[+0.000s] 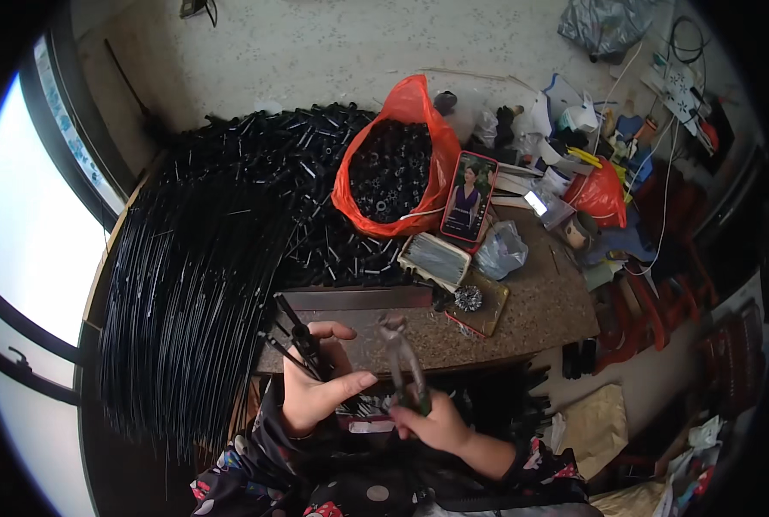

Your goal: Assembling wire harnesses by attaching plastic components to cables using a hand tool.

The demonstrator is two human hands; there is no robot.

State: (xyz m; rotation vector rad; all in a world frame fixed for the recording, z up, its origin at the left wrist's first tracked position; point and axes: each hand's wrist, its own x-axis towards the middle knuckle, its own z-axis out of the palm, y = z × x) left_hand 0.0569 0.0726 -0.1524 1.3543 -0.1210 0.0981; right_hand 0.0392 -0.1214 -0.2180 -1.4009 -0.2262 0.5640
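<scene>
My left hand is wrapped round several black rods with a dark fitting, held upright at the table's front edge; its thumb sticks out to the right. A pair of pliers is in my right hand, fingers closed on the handles. The metal jaws point up and away, blurred, apart from the rods. Just beyond my hands lies a long dark bar. Farther right, a small tray holds thin metal pins, beside a round silvery cluster.
Long thin black rods spread over the table's left side, with a heap of short black tubes behind. A red plastic bag holds small black parts. A propped phone shows a person. Clutter and a red bag fill the right.
</scene>
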